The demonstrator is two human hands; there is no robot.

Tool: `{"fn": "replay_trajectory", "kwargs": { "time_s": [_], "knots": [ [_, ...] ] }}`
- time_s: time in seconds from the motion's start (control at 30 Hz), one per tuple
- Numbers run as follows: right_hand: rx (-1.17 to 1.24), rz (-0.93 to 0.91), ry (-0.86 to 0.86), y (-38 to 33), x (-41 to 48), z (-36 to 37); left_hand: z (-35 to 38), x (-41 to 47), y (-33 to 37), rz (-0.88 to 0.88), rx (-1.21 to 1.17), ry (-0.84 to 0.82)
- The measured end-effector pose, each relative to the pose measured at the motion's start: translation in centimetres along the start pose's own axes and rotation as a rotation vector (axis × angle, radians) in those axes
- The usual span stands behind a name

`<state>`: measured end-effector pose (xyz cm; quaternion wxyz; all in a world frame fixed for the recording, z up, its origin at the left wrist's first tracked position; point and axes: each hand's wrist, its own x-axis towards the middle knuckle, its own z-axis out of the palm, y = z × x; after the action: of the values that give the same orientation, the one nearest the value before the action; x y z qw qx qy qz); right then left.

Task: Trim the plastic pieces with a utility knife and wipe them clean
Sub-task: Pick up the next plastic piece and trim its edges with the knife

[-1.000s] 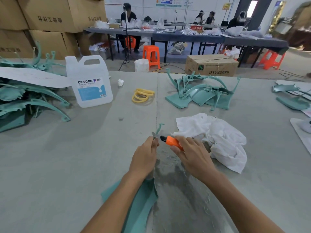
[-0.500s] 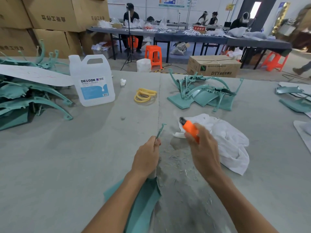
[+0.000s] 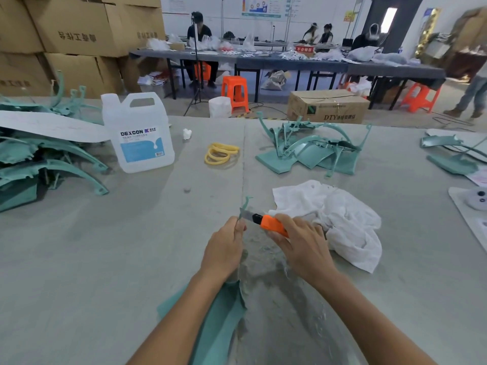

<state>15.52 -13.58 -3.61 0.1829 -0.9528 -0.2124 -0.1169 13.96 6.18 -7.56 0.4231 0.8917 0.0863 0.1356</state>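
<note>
Left stack: a heap of teal plastic parts (image 3: 39, 164) lies far out to the left of the left hand, well apart from it, with a long white sheet (image 3: 52, 126) resting across its top.
Jug: a white jug (image 3: 139, 133) labelled DEXCON stands upright beyond the left hand and off to its left, just beside the stack.
Rings: a few yellow rings (image 3: 221, 154) lie flat on the table (image 3: 105, 259), straight beyond the left hand.
Left hand: the left hand (image 3: 224, 251) has its fingers curled, and thumb and fingertips pinch the narrow upper end of the plastic piece.
Plastic piece: the teal plastic piece (image 3: 224, 325) runs from under the left wrist back toward the person. Its thin hooked tip stands up just above the pinching fingers.
Knife: the utility knife (image 3: 272, 224), with an orange handle, lies between the two hands. Its blade points left and meets the thin tip just above the left thumb.
Right hand: the right hand (image 3: 303, 248) is wrapped round the knife handle, fingers curled over it.
Middle heap: more teal parts (image 3: 311, 151) are piled beyond the right hand, well apart from it.
Cloth: a crumpled white cloth (image 3: 342, 222) lies just beside the right hand, on its outer side, touching the knuckles or nearly so.
Right edge: a few more teal pieces (image 3: 453, 154) lie far to the right of the right hand.
</note>
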Motion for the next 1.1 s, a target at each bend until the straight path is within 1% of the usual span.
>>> {"fn": "replay_trajectory", "kwargs": {
  "time_s": [0.1, 0.13, 0.23, 0.3, 0.4, 0.43, 0.47, 0.53, 0.6, 0.63, 0.73, 0.83, 0.9, 1.0, 1.03, 1.1],
  "knots": [
    [-0.025, -0.033, 0.047, -0.1, 0.0, -0.5, 0.0, 0.0, 0.0, 0.007, -0.016, 0.01],
    [0.019, -0.032, 0.076, -0.2, -0.3, -0.4, -0.1, 0.0, 0.0, 0.006, -0.022, 0.012],
    [0.372, 0.091, 0.178, -0.4, -0.8, -0.5, -0.2, -0.1, 0.3, 0.025, -0.006, -0.006],
    [0.438, 0.105, 0.206, -0.2, -0.8, -0.9, -0.5, -0.2, 0.4, 0.015, -0.012, -0.052],
    [0.415, 0.073, 0.138, 0.4, -1.5, -1.8, -2.2, -0.1, 1.5, -0.045, -0.08, -0.251],
    [0.4, 0.076, 0.12, 0.6, -1.8, -2.1, -3.1, -0.2, 2.0, -0.025, -0.052, -0.293],
    [0.392, 0.088, 0.105, 0.8, -2.2, -2.3, -3.9, -0.4, 2.4, 0.025, 0.009, -0.282],
    [0.382, 0.11, 0.09, 1.2, -3.2, -2.4, -5.6, -1.8, 2.4, 0.083, 0.166, -0.142],
    [0.358, 0.114, 0.07, 1.7, -4.6, -2.2, -7.0, -5.1, 1.7, 0.027, 0.277, -0.024],
    [0.351, 0.114, 0.043, 1.8, -5.3, -2.0, -7.4, -7.4, 1.3, -0.015, 0.334, -0.018],
    [0.346, 0.099, -0.119, 1.7, -7.0, -1.5, -7.2, -12.9, 0.7, -0.097, 0.571, -0.124],
    [0.282, 0.018, -0.224, 0.8, -7.2, -1.5, -6.5, -14.8, 0.5, -0.08, 0.713, -0.172],
    [0.217, -0.056, -0.251, 0.0, -6.8, -1.9, -6.5, -14.5, 0.1, -0.031, 0.691, -0.183],
    [0.128, -0.127, -0.29, -1.1, -6.3, -2.5, -6.8, -13.7, -0.5, 0.032, 0.585, -0.252],
    [0.106, -0.134, -0.318, -1.4, -6.2, -2.6, -6.8, -13.6, -0.6, 0.046, 0.53, -0.248],
    [0.043, -0.15, -0.362, -1.9, -6.2, -2.5, -6.6, -13.6, -0.9, 0.074, 0.416, -0.169]
  ]
}}
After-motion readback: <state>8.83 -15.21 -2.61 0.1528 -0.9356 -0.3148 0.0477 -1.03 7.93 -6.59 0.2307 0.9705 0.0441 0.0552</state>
